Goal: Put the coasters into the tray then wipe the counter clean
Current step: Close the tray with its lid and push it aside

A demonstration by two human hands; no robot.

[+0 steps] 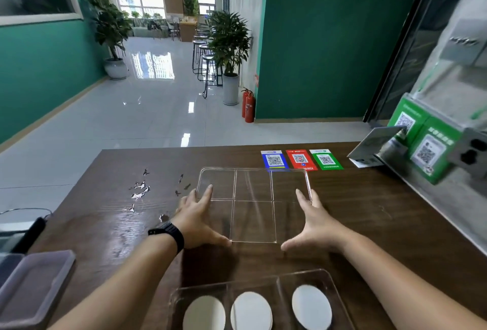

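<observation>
A clear divided tray with several empty compartments lies in the middle of the dark wooden counter. My left hand, with a black watch on the wrist, grips its left edge, thumb at the near left corner. My right hand grips the right edge the same way. Closer to me sits a second clear tray holding three white round coasters, one per compartment. Water drops and small puddles lie on the counter left of the held tray.
A grey lidded plastic box sits at the near left, with a black device behind it. Blue, red and green QR cards lie along the far edge. Green QR stands and a wall fill the right side.
</observation>
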